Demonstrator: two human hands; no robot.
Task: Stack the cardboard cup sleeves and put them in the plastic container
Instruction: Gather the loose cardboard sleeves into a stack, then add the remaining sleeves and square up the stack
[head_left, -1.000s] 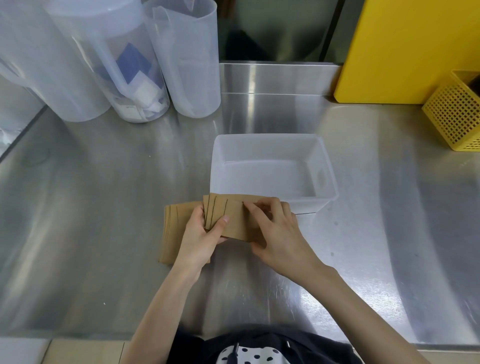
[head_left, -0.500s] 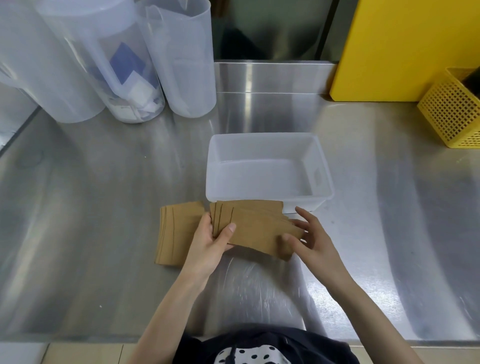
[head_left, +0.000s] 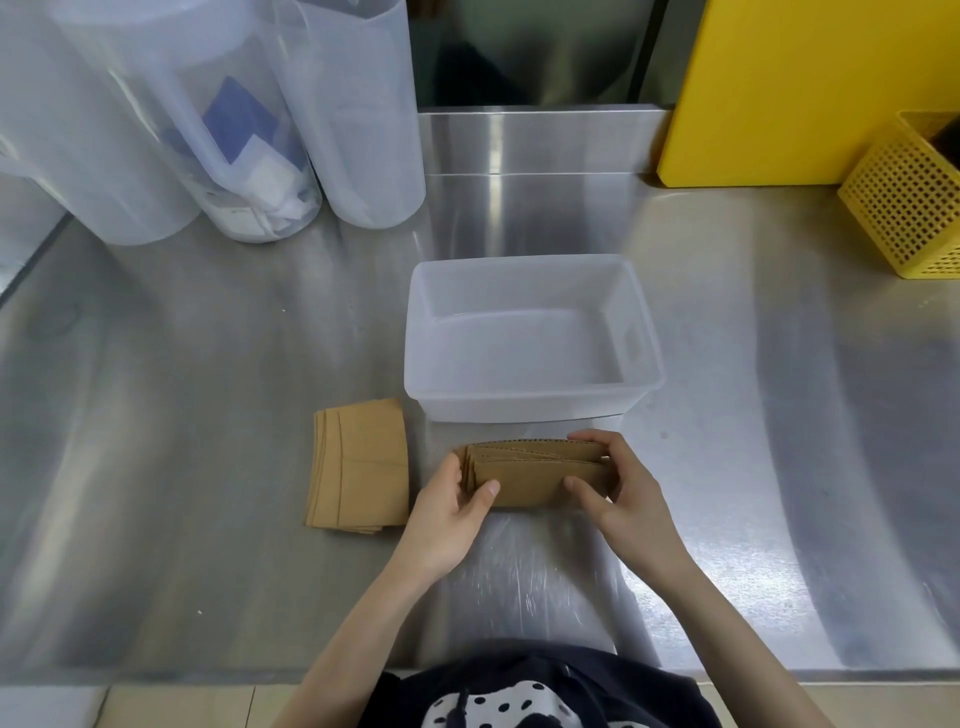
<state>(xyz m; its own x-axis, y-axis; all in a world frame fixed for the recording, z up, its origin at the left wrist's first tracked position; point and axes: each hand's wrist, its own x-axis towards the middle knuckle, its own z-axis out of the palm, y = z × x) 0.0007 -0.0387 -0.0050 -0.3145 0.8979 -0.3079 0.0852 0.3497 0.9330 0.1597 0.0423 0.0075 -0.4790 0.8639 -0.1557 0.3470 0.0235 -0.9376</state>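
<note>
A small stack of cardboard cup sleeves (head_left: 537, 475) stands on its long edge on the steel counter (head_left: 208, 415), pinched from both ends. The left hand (head_left: 449, 512) clasps the left end, thumb across the near face and fingers curled behind; the right hand (head_left: 621, 493) closes on the right end the same way, thumb in front and fingers over the top edge. The sleeves' top edges are not quite flush, a few corrugated rims showing one behind another.

Just beyond the held stack sits the plastic container (head_left: 530, 410), open-topped and with nothing in it, its near wall close to the sleeves but apart from them. To the left of the grip, a second pile of sleeves (head_left: 361, 465) lies flat on the counter, slightly fanned. Farther off, beyond and left, stand translucent pitchers (head_left: 218, 119); beyond and right, a yellow board (head_left: 810, 88) and a yellow perforated basket (head_left: 909, 202)
</note>
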